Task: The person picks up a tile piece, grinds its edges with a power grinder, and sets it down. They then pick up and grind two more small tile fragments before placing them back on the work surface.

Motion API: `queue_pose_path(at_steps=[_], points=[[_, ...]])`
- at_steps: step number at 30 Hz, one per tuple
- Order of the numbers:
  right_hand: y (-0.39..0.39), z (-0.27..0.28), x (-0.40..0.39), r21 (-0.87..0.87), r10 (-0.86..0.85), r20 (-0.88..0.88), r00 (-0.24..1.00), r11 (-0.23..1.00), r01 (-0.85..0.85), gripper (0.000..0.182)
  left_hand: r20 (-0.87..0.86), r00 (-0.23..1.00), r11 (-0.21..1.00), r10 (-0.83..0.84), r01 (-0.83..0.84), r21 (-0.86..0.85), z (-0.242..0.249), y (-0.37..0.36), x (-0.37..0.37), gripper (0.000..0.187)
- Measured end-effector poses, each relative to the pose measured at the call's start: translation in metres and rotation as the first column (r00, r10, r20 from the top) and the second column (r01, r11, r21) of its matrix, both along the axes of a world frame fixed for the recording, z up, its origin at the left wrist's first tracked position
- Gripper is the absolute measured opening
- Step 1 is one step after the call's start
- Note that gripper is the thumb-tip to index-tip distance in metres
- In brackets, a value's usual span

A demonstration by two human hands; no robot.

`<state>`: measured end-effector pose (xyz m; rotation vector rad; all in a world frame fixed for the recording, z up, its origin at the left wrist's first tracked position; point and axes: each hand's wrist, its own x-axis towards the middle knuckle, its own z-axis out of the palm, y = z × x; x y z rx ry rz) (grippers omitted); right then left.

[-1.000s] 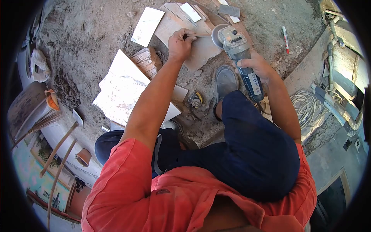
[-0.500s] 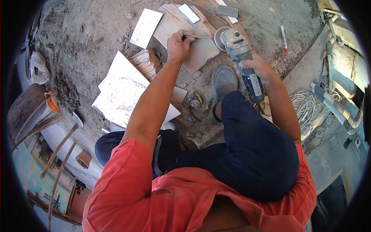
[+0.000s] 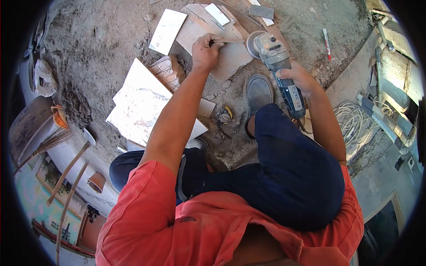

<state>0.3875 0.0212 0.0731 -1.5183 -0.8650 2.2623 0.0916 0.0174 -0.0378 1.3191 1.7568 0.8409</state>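
Observation:
My right hand (image 3: 296, 79) is wrapped round the body of an angle grinder (image 3: 284, 71), its head pointing away from me. The grinder's disc (image 3: 254, 44) meets, or nearly meets, the right end of a thin strip of tile (image 3: 231, 41). At the strip's left end, my left hand (image 3: 206, 52) pinches it between closed fingers. Both hands are above a dusty flat slab (image 3: 230, 62) lying on the dirt. Whether the disc is spinning cannot be told.
White marbled tiles (image 3: 141, 104) lean at my left, beside a broken brick (image 3: 167, 73). Another white tile (image 3: 167, 32) lies further off. A tape measure (image 3: 224, 114) is near my shoe (image 3: 259, 95). To the right are a marker (image 3: 326, 44) and coiled cable (image 3: 353, 126).
Almost nothing differs. The grinder and my right hand have shifted very slightly, while my left hand keeps its grip on the strip.

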Motion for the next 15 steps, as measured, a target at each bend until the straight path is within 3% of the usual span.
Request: queue_pose_path(at_steps=[3, 5, 8, 15], points=[[0.001, -0.005, 0.002, -0.016, 0.068, 0.007, 0.998, 0.998, -0.068, 0.05, -0.01, 1.0, 1.0, 0.004, -0.004, 0.001, -0.002, -0.001, 0.0, 0.012], [0.003, -0.006, -0.006, 0.027, 0.074, 0.039, 0.996, 0.997, -0.075, 0.04, -0.019, 1.0, 1.0, -0.002, 0.002, 0.005, -0.001, -0.001, 0.001, 0.012], [0.01, -0.001, -0.022, 0.018, 0.15, 0.039, 0.988, 0.988, -0.15, 0.04, 0.023, 1.0, 1.0, 0.013, -0.013, -0.001, -0.004, 0.0, 0.001, 0.014], [0.003, -0.005, -0.002, -0.024, 0.077, 0.036, 0.996, 0.997, -0.076, 0.04, 0.021, 1.0, 1.0, 0.009, -0.01, 0.007, -0.006, -0.001, -0.001, 0.014]])
